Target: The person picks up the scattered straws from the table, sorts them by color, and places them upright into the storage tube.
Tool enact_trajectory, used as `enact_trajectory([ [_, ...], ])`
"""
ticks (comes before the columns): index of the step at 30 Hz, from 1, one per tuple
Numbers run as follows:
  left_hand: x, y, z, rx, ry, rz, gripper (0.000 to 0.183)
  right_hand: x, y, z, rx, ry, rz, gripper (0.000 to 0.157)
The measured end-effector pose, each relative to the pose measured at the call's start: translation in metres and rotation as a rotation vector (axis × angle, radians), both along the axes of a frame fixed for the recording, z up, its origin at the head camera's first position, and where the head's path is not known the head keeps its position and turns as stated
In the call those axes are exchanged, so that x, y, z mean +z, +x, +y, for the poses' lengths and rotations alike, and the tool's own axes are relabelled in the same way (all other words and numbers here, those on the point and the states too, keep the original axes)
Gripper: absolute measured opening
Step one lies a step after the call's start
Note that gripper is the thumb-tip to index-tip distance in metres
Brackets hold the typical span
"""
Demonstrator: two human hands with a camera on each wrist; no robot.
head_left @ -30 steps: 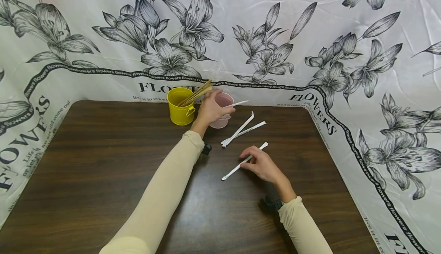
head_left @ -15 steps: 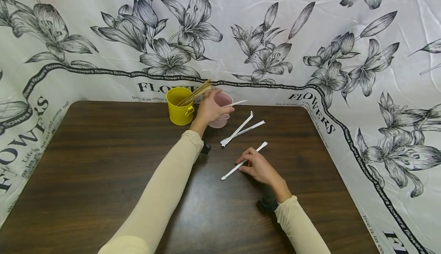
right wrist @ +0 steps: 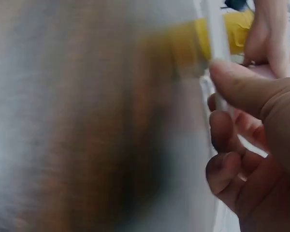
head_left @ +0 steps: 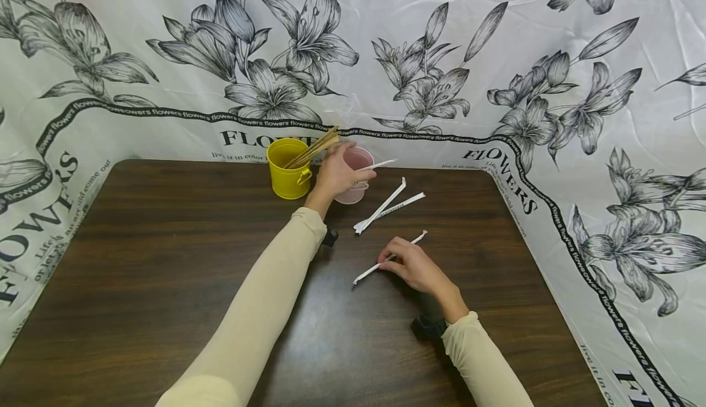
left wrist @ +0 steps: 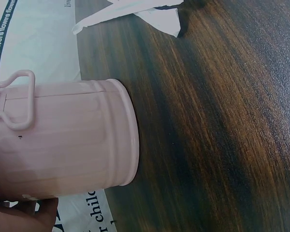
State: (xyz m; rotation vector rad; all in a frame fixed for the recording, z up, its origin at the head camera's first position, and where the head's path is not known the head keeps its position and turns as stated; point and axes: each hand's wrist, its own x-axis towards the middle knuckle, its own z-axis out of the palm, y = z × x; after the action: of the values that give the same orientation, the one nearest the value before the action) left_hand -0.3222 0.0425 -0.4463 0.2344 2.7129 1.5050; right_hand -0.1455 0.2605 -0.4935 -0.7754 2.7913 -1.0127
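At the back of the table, my left hand [head_left: 335, 174] grips a small pink bucket [head_left: 353, 195] by its side. The bucket's wall and wire handle fill much of the left wrist view, where fingers [left wrist: 26, 215] touch it at the lower left. A white wrapped straw [head_left: 384, 163] leans out of the bucket to the right. Nearer the front, my right hand [head_left: 416, 266] pinches another paper-wrapped straw [head_left: 366, 273] near its middle between thumb and fingers. In the right wrist view this straw [right wrist: 216, 34] runs past the thumb, with the tabletop blurred.
Two more wrapped straws [head_left: 388, 206] lie crossed on the dark wooden table [head_left: 182, 272], between the pink bucket and my right hand. A yellow bucket [head_left: 288, 185] holding thin wooden sticks [head_left: 315, 149] stands left of the pink one. Behind the table hangs a flower-printed cloth [head_left: 358, 100].
My right hand has shifted slightly left, closed its fingers on the straw and turned it a little. The left hand keeps its grip on the pink bucket.
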Motion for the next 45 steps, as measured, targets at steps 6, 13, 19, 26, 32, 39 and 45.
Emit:
enact_trajectory([
  [6, 0.001, -0.001, 0.0, 0.007, -0.002, -0.016, 0.097, 0.022, -0.009, 0.003, -0.147, -0.201, 0.132, 0.013],
  [13, 0.0, -0.001, 0.001, 0.011, -0.002, -0.025, 0.097, 0.051, -0.018, 0.002, -0.278, -0.47, 0.263, 0.015],
  [19, -0.001, -0.001, -0.001, 0.012, -0.002, -0.022, 0.096, 0.072, -0.025, -0.009, -0.396, -0.739, 0.308, 0.015],
  [26, -0.002, -0.002, 0.0, 0.004, 0.008, -0.016, 0.097, 0.095, -0.034, -0.028, -0.436, -1.053, 0.411, 0.017],
  [32, -0.004, -0.002, 0.001, 0.004, 0.01, -0.015, 0.098, 0.11, -0.051, -0.036, -0.458, -1.184, 0.514, 0.012],
  [39, -0.002, -0.001, 0.0, 0.001, 0.006, -0.031, 0.098, 0.118, -0.08, -0.043, -0.464, -1.189, 0.481, 0.013],
  [45, -0.001, -0.001, 0.0, 0.004, -0.012, -0.022, 0.097, 0.114, -0.107, -0.048, -0.49, -1.089, 0.382, 0.027],
])
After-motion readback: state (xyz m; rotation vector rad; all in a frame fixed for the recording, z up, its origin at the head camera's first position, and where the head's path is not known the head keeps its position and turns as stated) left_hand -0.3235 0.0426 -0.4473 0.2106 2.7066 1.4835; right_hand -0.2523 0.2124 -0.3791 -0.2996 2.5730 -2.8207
